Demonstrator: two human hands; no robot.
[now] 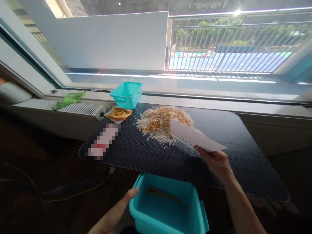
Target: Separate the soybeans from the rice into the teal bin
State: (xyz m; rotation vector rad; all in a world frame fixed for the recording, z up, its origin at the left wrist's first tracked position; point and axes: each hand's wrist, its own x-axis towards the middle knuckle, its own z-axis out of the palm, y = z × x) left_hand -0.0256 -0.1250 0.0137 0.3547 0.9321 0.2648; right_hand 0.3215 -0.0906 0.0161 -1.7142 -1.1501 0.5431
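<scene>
My right hand (216, 162) is closed on a stiff white card (195, 135), held tilted over the table. The card's far end touches the right side of a spread pile of grains (164, 122), where white rice-like grains mix with yellow-orange kernels or beans. With my left hand (122, 206) I grip the left rim of a turquoise plastic bin (168, 213), just below the table's front edge. A strip of small greenish-brown grains lies along the bin's inside. My left fingers are partly hidden behind the bin wall.
On the dark table (219, 126) stand a smaller turquoise basket (126, 96) and a folded yellow cloth-like item (119, 113). A blurred-out pink-and-white object (104, 141) lies at the left. A green cloth (69, 100) rests on the radiator (83, 110); a white cable (73, 196) hangs below.
</scene>
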